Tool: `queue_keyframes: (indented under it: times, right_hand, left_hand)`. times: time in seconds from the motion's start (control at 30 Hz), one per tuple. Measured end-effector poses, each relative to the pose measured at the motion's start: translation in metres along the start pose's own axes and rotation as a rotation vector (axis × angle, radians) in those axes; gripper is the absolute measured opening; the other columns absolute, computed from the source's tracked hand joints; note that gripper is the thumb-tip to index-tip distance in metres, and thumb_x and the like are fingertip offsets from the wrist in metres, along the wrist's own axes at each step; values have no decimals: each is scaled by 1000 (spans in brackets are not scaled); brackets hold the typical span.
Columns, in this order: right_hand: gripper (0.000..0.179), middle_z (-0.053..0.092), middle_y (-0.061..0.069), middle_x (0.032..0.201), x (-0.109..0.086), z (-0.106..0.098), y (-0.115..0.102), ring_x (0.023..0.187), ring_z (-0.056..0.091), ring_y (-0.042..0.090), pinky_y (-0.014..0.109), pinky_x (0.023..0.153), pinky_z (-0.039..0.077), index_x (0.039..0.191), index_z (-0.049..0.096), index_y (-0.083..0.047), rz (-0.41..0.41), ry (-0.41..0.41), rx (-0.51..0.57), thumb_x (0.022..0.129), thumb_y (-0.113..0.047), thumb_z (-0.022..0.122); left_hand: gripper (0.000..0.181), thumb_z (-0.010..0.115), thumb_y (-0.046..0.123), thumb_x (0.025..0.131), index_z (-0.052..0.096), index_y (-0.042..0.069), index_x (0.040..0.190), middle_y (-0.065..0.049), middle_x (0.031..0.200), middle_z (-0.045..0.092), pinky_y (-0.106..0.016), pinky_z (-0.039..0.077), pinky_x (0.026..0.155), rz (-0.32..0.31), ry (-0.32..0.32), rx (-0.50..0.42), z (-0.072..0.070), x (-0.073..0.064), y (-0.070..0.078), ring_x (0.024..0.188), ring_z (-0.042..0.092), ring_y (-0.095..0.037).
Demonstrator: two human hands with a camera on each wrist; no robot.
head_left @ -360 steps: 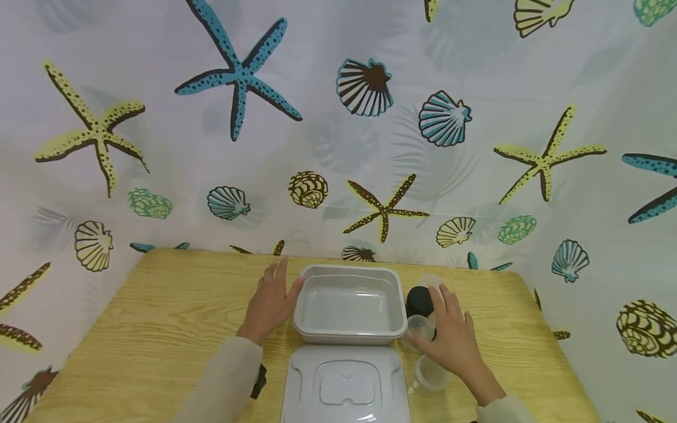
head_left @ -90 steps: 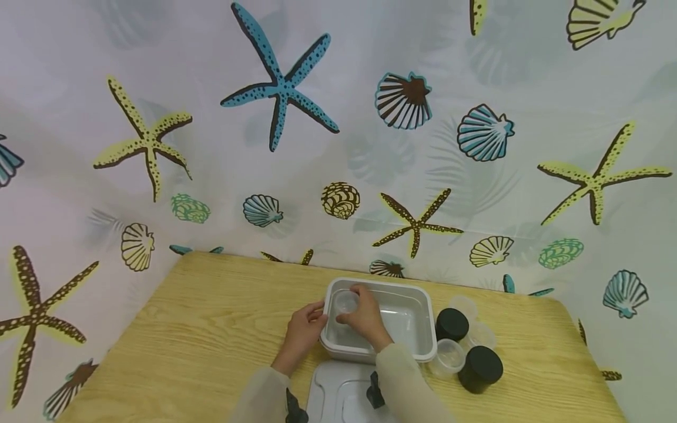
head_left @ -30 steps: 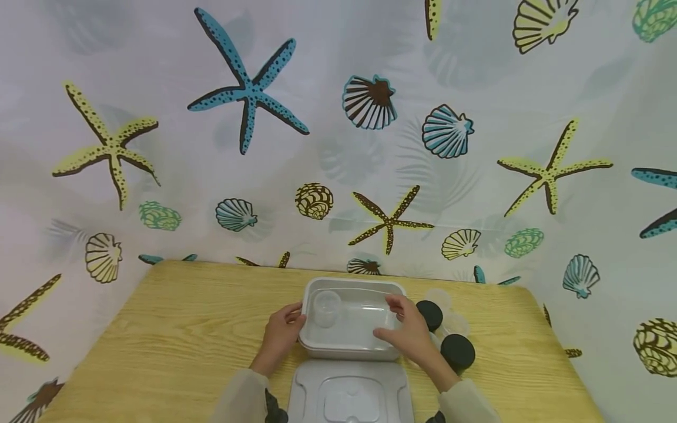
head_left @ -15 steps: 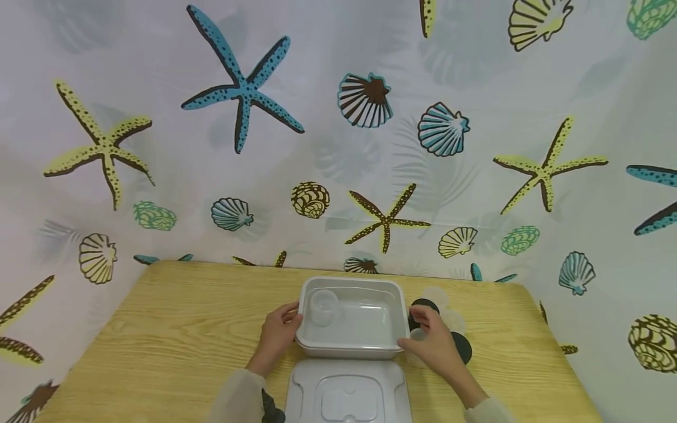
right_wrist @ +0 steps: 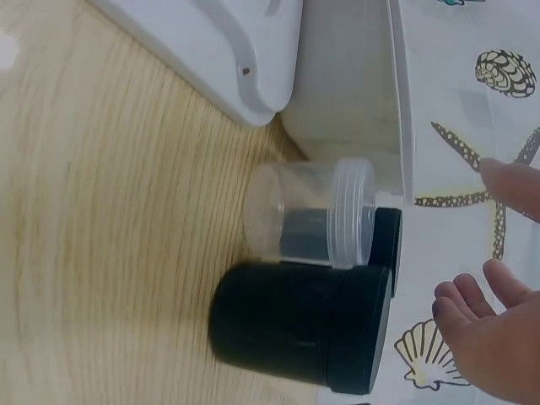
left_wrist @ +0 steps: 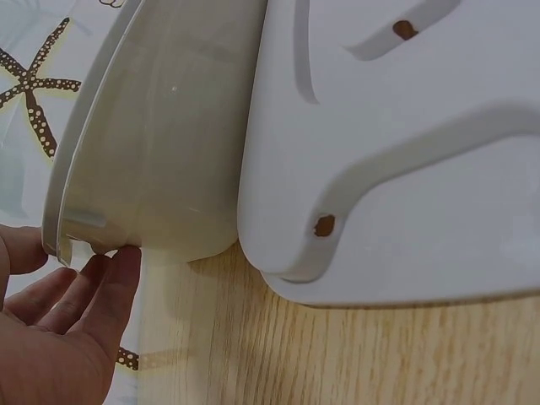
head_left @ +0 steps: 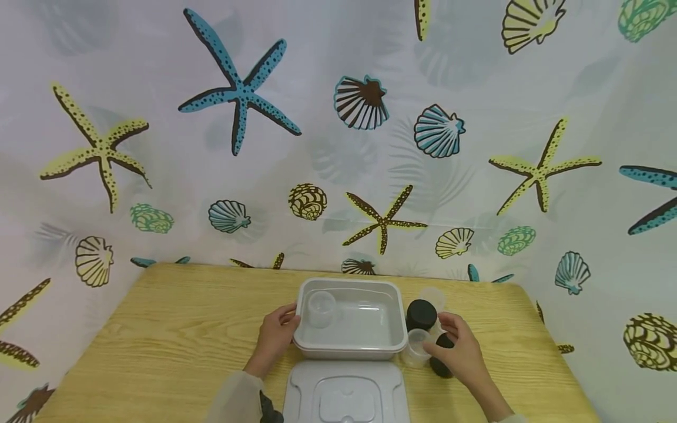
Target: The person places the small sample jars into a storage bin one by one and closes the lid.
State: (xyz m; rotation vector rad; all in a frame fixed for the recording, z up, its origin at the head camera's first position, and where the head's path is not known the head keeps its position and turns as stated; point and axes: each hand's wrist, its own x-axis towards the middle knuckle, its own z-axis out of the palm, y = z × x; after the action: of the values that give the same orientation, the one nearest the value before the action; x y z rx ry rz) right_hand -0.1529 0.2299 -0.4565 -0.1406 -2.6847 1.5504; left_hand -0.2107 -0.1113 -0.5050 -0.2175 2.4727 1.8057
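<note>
A light grey rectangular tub (head_left: 349,354) stands on the table, with a small clear plastic jar (head_left: 321,309) inside at its left end. My left hand (head_left: 276,333) holds the tub's left side; the left wrist view shows thumb and fingertips at the rim's corner, fingers beneath it. My right hand (head_left: 461,351) hovers over the jars right of the tub, thumb and fingers spread and nothing between them. Below it are a lidless clear jar (right_wrist: 295,211) and a black jar (right_wrist: 295,325) side by side. Another black jar (head_left: 421,315) stands behind them.
The tub's lid (head_left: 346,392) lies flat in front of it. A further clear jar (head_left: 433,297) stands at the back of the cluster, partly hidden. The wooden table (head_left: 201,329) is bounded by a shell-patterned curtain (head_left: 317,147) behind and at both sides.
About 3 s ago my right hand put a clear jar into the tub, which was empty before. Since then it has let go and moved right, over the jars. The left hand stays at the rim.
</note>
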Motion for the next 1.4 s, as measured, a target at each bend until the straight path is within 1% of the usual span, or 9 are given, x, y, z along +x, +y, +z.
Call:
queue_keyframes:
  times: [0.3,0.57,0.83,1.07,1.23,1.4]
  right_hand:
    - [65,45,24,138,-7,-17,11,128,44,37,46,110,35,133,42,4,33,13,-25,79,-8,76]
    - [66,44,27,138,-10,-25,21,127,43,38,49,110,34,134,41,5,67,25,-35,79,-8,76]
    - [66,44,28,137,-10,-30,31,127,43,39,51,109,35,133,41,6,96,40,-45,78,-8,76]
    - [69,42,29,139,-10,-30,40,127,42,41,50,109,34,134,39,7,130,39,-60,78,-9,76]
    - [72,40,29,140,-10,-28,45,127,41,41,51,110,32,136,37,6,163,22,-57,78,-11,77]
    - [74,40,29,140,-10,-26,50,127,42,40,52,110,32,136,36,6,175,10,-63,78,-14,77]
  left_hand:
    - [40,51,11,98,48,-2,136,-26,125,59,-30,56,71,-3,-2,-2,1,-1,0,102,64,-30]
    - [40,51,10,97,48,-2,136,-26,124,59,-30,56,71,-8,-1,-10,0,0,0,101,65,-29]
    - [41,51,11,98,48,-2,136,-26,125,59,-31,57,72,-12,-8,-16,0,-1,0,102,64,-29]
    - [40,51,11,97,48,-2,136,-26,125,59,-31,57,72,-7,-6,-18,-2,0,-1,103,64,-29]
    - [41,50,11,98,48,-2,136,-26,125,59,-30,56,71,1,-17,-18,-3,-1,-1,103,64,-31]
    - [40,50,10,98,48,-1,136,-25,124,59,-30,56,71,10,-26,-28,-3,-2,-2,105,63,-34]
